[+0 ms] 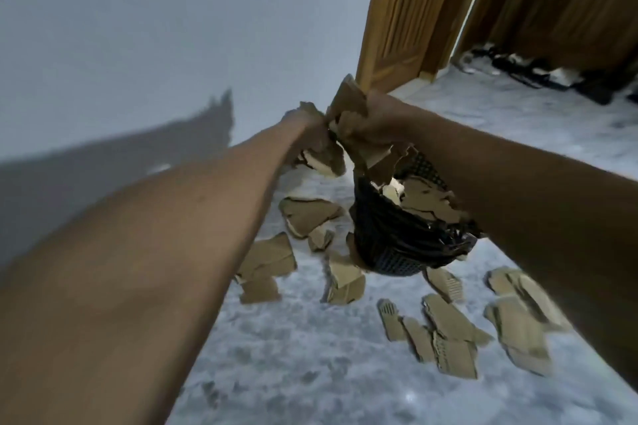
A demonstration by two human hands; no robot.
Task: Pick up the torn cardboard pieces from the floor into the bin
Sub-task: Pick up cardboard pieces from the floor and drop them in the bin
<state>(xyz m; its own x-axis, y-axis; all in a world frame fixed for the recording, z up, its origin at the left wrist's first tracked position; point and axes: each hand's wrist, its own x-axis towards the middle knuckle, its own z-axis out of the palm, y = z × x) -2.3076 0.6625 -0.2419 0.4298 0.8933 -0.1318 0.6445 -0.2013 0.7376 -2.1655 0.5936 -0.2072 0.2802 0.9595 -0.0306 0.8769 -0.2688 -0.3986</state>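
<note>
Both my arms reach forward over the floor. My left hand [305,131] and my right hand [376,121] are closed together on a bunch of torn cardboard pieces [348,103], held just above and behind the black mesh bin [390,238]. The bin has a black liner and holds several brown cardboard scraps [428,198]. More torn pieces lie on the pale marble floor: one to the left of the bin [307,217], one further left [269,259], and several in front at the right [448,331]. My right forearm hides part of the bin's rim.
A plain white wall [138,45] runs along the left. A wooden door frame [397,17] stands behind the bin, with dark shoes [538,76] on the floor beyond it. Bare marble floor [310,373] lies near me.
</note>
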